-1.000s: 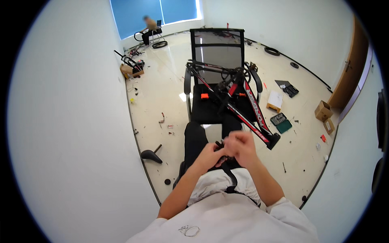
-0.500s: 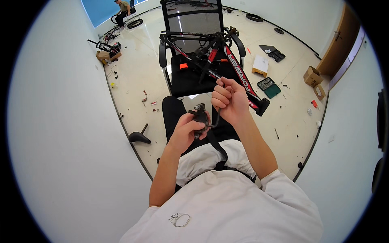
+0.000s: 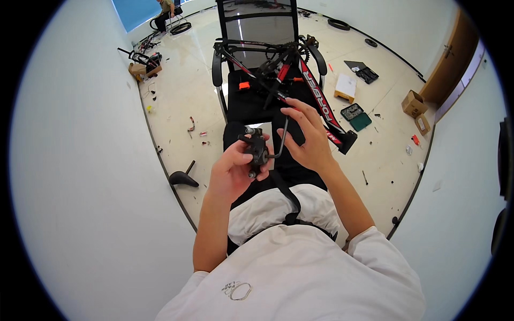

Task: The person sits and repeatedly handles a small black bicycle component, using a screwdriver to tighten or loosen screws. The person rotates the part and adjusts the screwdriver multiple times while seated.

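My left hand (image 3: pixel 231 167) is closed around a black metal bicycle part (image 3: pixel 257 151), which looks like a disc brake caliper, above my lap. A bent hex key (image 3: pixel 282 143) has its short end against the part's right side, while its long arm points up and away. My right hand (image 3: pixel 306 138) is open beside this long arm, its fingers apart and curved. The index fingertip is close to the key's upper end; whether it touches cannot be made out. Just beyond my hands, a black and red bicycle frame (image 3: pixel 316 96) rests on an office chair (image 3: pixel 257 32).
An orange object (image 3: pixel 244 85) lies on the chair seat. On the floor to the right are a green case (image 3: pixel 360 119), a yellow-and-white box (image 3: pixel 345 88) and a cardboard box (image 3: pixel 413 103). A saddle (image 3: pixel 183 179) lies at left. Another person (image 3: pixel 165 16) sits far back.
My right hand has loosened from a closed grip on the hex key, spreading its fingers. The left hand and the black part have shifted slightly left, and the part is turned.
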`<state>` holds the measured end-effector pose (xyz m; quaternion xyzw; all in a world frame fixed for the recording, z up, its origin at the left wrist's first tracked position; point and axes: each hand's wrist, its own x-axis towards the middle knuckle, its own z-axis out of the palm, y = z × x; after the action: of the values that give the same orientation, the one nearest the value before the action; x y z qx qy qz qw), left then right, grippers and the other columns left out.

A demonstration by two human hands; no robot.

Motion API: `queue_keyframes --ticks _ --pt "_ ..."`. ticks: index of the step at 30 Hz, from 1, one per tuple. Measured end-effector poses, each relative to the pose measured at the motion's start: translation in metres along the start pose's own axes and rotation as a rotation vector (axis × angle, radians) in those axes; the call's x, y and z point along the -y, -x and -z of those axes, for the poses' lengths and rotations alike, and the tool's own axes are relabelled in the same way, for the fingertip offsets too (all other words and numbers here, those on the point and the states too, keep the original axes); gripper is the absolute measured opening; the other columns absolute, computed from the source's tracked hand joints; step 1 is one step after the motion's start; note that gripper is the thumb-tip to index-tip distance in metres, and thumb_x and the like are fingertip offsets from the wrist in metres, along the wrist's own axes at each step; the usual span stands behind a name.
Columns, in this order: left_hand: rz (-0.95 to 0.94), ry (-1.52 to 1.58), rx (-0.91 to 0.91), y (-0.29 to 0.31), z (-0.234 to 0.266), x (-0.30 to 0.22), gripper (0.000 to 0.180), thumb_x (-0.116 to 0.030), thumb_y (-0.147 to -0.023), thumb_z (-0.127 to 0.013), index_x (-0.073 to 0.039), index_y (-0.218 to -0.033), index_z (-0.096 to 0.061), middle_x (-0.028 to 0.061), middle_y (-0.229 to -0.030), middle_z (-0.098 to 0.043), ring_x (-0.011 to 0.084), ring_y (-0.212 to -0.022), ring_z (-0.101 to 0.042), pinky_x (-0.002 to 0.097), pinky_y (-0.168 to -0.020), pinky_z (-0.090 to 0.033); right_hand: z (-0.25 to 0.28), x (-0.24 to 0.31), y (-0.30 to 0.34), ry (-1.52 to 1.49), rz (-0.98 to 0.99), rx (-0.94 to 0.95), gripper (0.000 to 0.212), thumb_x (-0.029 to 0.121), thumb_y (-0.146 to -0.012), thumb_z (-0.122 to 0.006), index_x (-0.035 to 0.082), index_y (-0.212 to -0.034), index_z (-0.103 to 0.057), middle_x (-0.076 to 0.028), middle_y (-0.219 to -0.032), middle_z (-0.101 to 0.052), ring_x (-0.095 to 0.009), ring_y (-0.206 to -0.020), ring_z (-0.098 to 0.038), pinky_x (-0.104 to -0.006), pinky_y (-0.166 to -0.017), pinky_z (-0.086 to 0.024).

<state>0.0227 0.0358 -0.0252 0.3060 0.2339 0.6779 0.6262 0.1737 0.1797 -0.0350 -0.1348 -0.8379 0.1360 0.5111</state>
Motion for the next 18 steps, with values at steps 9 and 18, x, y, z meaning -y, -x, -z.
queue_keyframes --ticks 9,18 --pt "-0.131 0.019 -0.129 0.003 -0.007 -0.004 0.052 -0.016 -0.077 -0.054 0.007 -0.123 -0.045 0.0164 -0.101 -0.057 0.0216 -0.073 -0.052 0.0304 -0.058 -0.044 -0.006 0.009 0.042 -0.183 -0.141 0.118 0.010 0.010 -0.083 -0.067 0.001 -0.089 -0.065 -0.011 -0.080 -0.061 -0.028 -0.073 -0.058 -0.0352 -0.065 -0.045" --pt "-0.354 -0.301 -0.397 0.000 -0.006 -0.003 0.041 -0.006 -0.079 -0.056 0.003 -0.118 -0.046 0.0123 -0.098 -0.056 0.0154 -0.066 -0.052 0.0263 -0.056 -0.043 -0.008 0.055 0.051 -0.746 -0.608 0.483 0.036 0.018 -0.098 -0.050 -0.003 -0.073 -0.065 -0.008 -0.063 -0.064 -0.014 -0.052 -0.062 -0.0256 -0.048 -0.044"
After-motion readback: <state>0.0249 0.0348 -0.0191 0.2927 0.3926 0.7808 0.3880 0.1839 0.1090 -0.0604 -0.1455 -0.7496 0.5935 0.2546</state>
